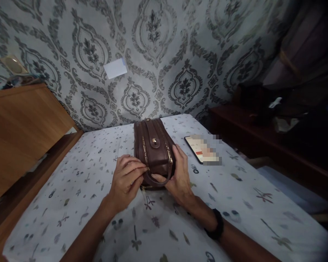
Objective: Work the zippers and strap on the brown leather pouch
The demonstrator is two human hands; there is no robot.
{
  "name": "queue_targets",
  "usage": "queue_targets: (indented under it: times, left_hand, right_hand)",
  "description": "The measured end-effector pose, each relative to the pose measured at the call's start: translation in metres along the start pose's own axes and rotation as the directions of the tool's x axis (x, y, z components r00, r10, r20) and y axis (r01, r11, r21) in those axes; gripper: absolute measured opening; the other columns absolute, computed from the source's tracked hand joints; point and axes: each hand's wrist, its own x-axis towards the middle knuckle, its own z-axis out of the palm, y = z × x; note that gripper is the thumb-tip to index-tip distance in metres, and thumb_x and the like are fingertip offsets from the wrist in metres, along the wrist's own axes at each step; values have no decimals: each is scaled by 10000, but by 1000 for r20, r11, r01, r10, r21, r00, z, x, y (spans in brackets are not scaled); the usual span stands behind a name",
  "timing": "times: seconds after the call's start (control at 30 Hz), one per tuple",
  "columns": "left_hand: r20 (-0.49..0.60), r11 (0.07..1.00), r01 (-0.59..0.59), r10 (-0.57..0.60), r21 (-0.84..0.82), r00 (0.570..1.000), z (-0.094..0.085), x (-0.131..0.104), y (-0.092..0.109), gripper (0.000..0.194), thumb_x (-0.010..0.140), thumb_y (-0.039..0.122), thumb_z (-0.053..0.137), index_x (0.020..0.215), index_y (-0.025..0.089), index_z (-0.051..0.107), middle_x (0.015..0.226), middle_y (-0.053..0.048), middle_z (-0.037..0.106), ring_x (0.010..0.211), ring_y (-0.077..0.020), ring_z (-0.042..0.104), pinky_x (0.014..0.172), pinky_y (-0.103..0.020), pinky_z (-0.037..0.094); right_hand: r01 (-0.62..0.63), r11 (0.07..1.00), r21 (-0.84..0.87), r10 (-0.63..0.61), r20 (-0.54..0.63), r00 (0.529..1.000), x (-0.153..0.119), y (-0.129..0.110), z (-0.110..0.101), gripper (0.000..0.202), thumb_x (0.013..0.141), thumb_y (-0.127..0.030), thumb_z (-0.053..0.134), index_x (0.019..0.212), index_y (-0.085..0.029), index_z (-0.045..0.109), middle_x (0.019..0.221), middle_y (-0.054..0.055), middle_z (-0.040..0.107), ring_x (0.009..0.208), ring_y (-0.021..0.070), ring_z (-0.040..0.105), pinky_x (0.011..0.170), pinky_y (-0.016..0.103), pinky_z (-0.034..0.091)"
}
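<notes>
A dark brown leather toiletry bag (154, 154) stands upright on the patterned white sheet. Two gold zippers run along its top, with a studded strap (154, 141) between them and a loop handle (164, 182) at the near end. At the near left corner, the fingers of my left hand (128, 178) pinch the end of the left zipper, where the pull seems to be; the pull itself is mostly hidden. My right hand (182, 178) wraps around the near right corner, its thumb behind the loop handle, gripping the bag. Both zippers look closed.
To the right of the bag lies a phone (200, 150) with a lit, partly blurred screen. A wooden cabinet (24, 127) borders the sheet on the left. Beyond is a patterned wall with a white paper (115, 68); dark furniture (246, 145) stands at right.
</notes>
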Motion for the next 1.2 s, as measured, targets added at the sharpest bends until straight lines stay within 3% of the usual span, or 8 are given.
queue_targets:
  times: [0.13, 0.3, 0.5, 0.7, 0.83, 0.93, 1.03, 1.2]
  left_hand:
    - [68, 999, -11, 7, 52, 998, -2, -5, 4, 208, 947, 106, 548, 1085, 216, 660, 989, -56, 744, 1066, -235, 620, 1040, -474, 421]
    - [70, 992, -44, 36, 116, 997, -3, -6, 7, 228, 943, 104, 539, 1095, 225, 659, 978, -47, 743, 1052, -233, 634, 1051, -482, 414]
    - [49, 956, -31, 18, 292, 999, 8, 0, 20, 156, 913, 119, 545, 1031, 186, 622, 963, -88, 698, 1011, -265, 614, 1013, -497, 419]
    - [68, 943, -59, 39, 326, 997, 32, 22, 41, 363, 940, 141, 514, 1300, 151, 557, 1115, -144, 682, 1077, -305, 572, 1002, -523, 395]
    - [60, 975, -43, 30, 217, 998, 39, 39, 42, 286, 941, 98, 489, 1156, 203, 645, 1045, -95, 718, 1022, -282, 596, 943, -485, 420]
    - [-9, 993, 116, -116, 28, 993, 39, 46, 38, 120, 963, 186, 559, 977, 208, 675, 935, -47, 742, 917, -236, 640, 850, -409, 459]
    - [-57, 959, 271, -276, -87, 959, 39, 49, 36, 115, 959, 269, 613, 899, 213, 694, 872, -21, 753, 852, -213, 672, 832, -389, 469]
    - [-60, 937, 317, -329, -145, 943, 42, 48, 38, 112, 946, 272, 636, 885, 223, 715, 856, 2, 761, 836, -202, 673, 868, -390, 450]
  right_hand:
    - [16, 1000, 11, -17, 43, 999, 0, 1, -3, 1006, 843, -600, 683, 1598, -252, 116, 1555, 196, 313, 1454, 394, 346, 1138, 639, 387]
    - [50, 998, 29, -53, 91, 994, -1, 5, -8, 1058, 832, -588, 698, 1609, -248, 66, 1589, 200, 265, 1480, 407, 302, 1152, 653, 360]
    - [46, 990, 131, -67, 155, 986, 0, 7, -23, 825, 971, -477, 527, 1612, -269, 52, 1611, 156, 280, 1500, 328, 303, 1190, 583, 353]
    - [52, 989, 137, -75, 174, 982, -2, 12, -29, 713, 1023, -434, 389, 1614, -249, 36, 1649, 144, 255, 1521, 307, 288, 1210, 559, 337]
    - [70, 985, 158, -96, 166, 981, -2, 13, -30, 758, 1009, -485, 419, 1617, -240, 39, 1646, 154, 273, 1518, 312, 301, 1206, 557, 342]
    - [42, 988, 150, -68, 177, 982, 1, 14, -30, 857, 965, -500, 538, 1620, -238, 52, 1624, 162, 323, 1503, 312, 335, 1201, 547, 355]
    - [54, 988, 142, -79, 175, 981, 4, 17, -30, 959, 910, -520, 632, 1624, -241, 54, 1599, 169, 367, 1482, 325, 369, 1187, 557, 370]
    - [79, 988, 134, -103, 187, 977, 7, 21, -32, 1014, 876, -560, 674, 1625, -254, 62, 1572, 168, 410, 1457, 335, 406, 1165, 564, 398]
